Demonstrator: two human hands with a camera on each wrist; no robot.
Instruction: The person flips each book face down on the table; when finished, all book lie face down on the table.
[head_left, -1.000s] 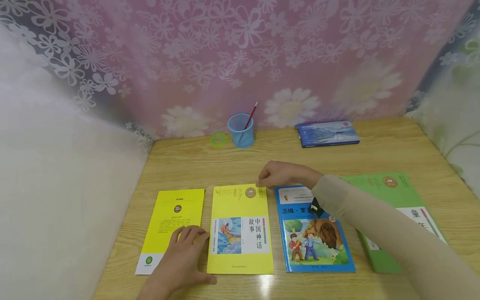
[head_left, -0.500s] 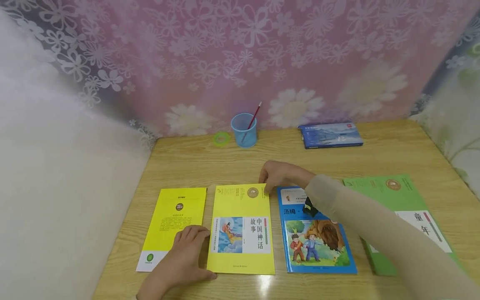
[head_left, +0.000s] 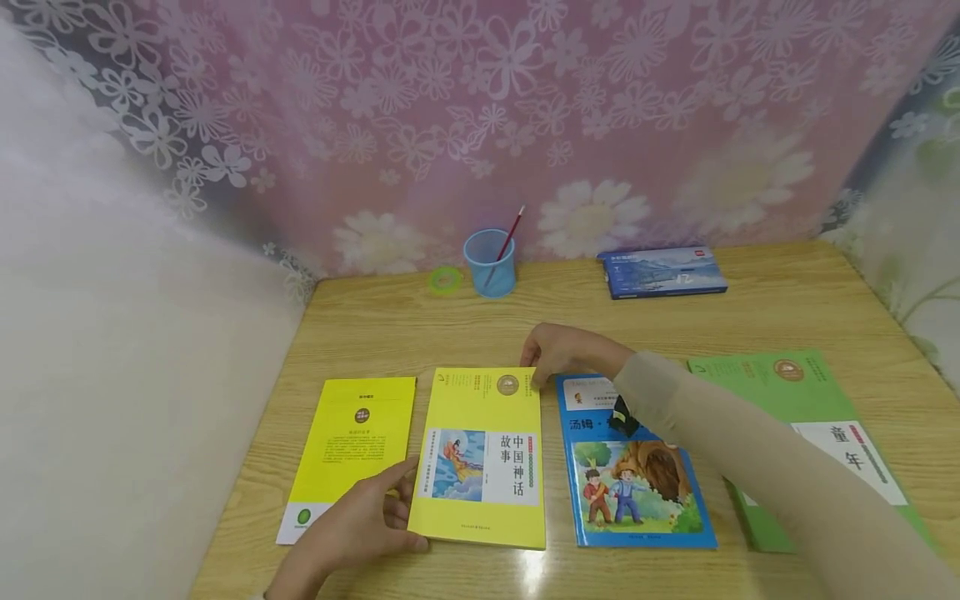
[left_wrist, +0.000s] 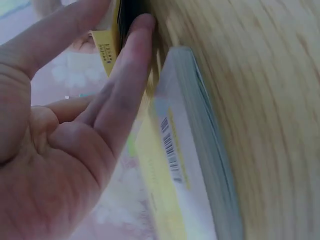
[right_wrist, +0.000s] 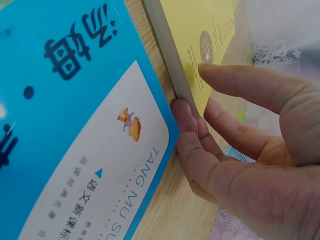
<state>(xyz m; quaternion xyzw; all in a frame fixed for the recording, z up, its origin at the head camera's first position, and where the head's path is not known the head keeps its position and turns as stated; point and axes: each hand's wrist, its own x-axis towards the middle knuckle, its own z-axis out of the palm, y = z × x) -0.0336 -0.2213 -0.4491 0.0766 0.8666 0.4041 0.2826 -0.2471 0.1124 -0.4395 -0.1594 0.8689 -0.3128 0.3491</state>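
A yellow book with a cloud-and-figure picture [head_left: 480, 400] lies between my hands in the head view. My left hand [head_left: 356, 521] holds its lower left edge. In the left wrist view, the thumb is on top and other fingers reach under the book [left_wrist: 104, 47]. My right hand [head_left: 562, 348] pinches its upper right corner. The right wrist view has the thumb on the yellow cover [right_wrist: 192, 30] and fingertips at the edge beneath. The book's lower left side looks slightly raised. Close to the right fingers lies a blue book [right_wrist: 55, 100].
Left of the held book is another yellow book [head_left: 356, 450], text side up. To the right lie the blue book [head_left: 637, 492] and a thick green book [head_left: 750, 375], partly behind my right sleeve. Behind stand a blue pencil cup [head_left: 491, 271], green tape roll [head_left: 445, 280] and blue box [head_left: 663, 272].
My left fingers have gone from resting beside the yellow book to gripping its lower left edge, which has risen and tilted slightly. The right hand stays at the upper right corner.
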